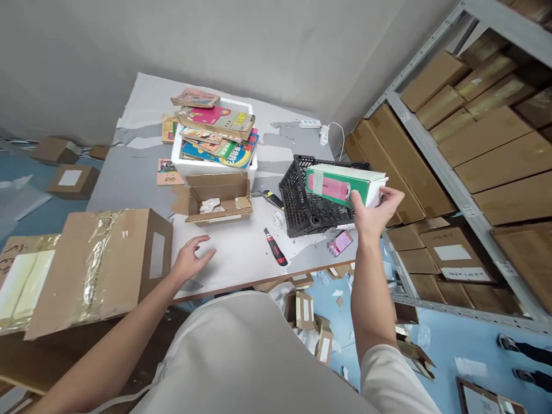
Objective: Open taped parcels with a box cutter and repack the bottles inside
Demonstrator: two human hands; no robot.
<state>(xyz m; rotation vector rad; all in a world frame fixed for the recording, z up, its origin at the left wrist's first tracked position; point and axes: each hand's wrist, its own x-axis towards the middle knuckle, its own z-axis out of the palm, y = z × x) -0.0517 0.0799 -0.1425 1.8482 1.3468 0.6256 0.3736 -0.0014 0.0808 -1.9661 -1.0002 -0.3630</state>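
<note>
My right hand grips the near end of a green and white box with a pink bottle-like picture on its side. The box is tilted over a black plastic crate; whether it touches the crate I cannot tell. My left hand is empty, fingers apart, above the table's front left part. Just beyond it stands an open cardboard box with scraps of white paper inside. A red and black utility knife lies between my hands, and a yellow and black cutter rests beside the crate.
A white foam box heaped with books stands at the back. A phone lies near the front edge. Large taped cartons are at left, loaded shelves at right. Boxes litter the floor; a person's feet show at lower right.
</note>
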